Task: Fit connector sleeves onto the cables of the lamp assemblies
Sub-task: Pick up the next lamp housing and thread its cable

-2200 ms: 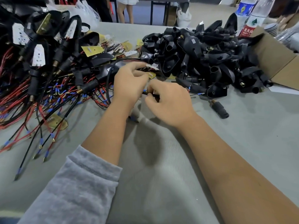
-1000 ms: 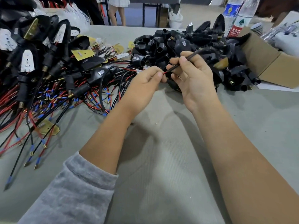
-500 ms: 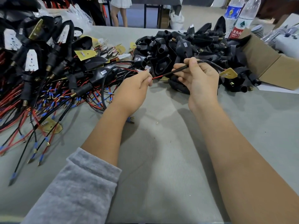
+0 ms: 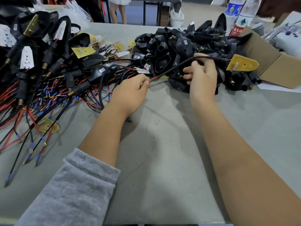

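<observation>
Cable (image 4: 172, 69) taut btwn left hand (image 4: 130, 93) & right hand (image 4: 202, 75).

Grey fleece sleeve (image 4: 73, 190) pushed up; other forearm (image 4: 244, 160) bare.

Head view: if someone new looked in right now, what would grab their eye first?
Two bare hands at centre stretch one black-sleeved cable between them: the left hand pinches its red wire end, the right hand grips it further up. Behind the right hand sits a heap of black lamp housings; at far left, a tangle of red and black wired assemblies.
</observation>
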A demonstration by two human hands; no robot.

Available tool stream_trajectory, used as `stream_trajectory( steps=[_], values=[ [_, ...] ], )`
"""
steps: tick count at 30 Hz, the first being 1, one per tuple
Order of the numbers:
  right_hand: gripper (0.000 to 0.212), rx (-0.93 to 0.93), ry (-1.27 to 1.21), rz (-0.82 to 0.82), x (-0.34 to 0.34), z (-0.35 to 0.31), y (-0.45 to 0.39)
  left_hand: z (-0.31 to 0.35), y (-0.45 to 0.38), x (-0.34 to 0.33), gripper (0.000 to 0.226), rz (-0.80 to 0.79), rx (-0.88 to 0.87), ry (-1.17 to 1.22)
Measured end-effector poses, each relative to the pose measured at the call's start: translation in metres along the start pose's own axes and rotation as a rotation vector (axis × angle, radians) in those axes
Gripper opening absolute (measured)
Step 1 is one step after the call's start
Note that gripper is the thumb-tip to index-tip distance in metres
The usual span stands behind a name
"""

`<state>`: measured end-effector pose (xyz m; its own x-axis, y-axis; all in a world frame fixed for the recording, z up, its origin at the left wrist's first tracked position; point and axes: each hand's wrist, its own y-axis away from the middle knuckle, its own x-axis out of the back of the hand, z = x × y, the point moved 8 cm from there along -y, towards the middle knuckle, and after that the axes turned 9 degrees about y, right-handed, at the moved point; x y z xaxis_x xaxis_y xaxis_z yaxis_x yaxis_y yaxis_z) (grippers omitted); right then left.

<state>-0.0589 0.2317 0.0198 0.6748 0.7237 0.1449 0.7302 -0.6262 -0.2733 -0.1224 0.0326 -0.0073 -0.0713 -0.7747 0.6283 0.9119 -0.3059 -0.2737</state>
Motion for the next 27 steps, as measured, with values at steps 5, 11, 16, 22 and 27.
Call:
stream_trajectory(
  steps=[5, 11, 16, 22, 27],
  values=[
    [0.022, 0.169, 0.566, -0.213, -0.024, 0.004, 0.009, 0.003, 0.001, -0.001, 0.019, -0.018, -0.014, 0.046],
    [0.038, 0.233, 0.363, -0.362, -0.039, -0.005, 0.020, 0.010, 0.003, 0.009, 0.017, 0.095, -0.074, 0.205],
    [0.019, 0.259, 0.074, -0.529, -0.052, -0.017, 0.033, 0.019, 0.005, 0.012, 0.023, 0.117, -0.151, 0.269],
    [0.017, 0.169, 0.016, -0.370, -0.043, -0.011, 0.025, 0.016, 0.003, 0.006, 0.018, 0.077, -0.114, 0.201],
    [0.019, 0.011, -0.119, -0.271, -0.031, 0.003, 0.013, 0.013, 0.000, 0.006, 0.016, 0.088, -0.097, 0.174]
  ],
)
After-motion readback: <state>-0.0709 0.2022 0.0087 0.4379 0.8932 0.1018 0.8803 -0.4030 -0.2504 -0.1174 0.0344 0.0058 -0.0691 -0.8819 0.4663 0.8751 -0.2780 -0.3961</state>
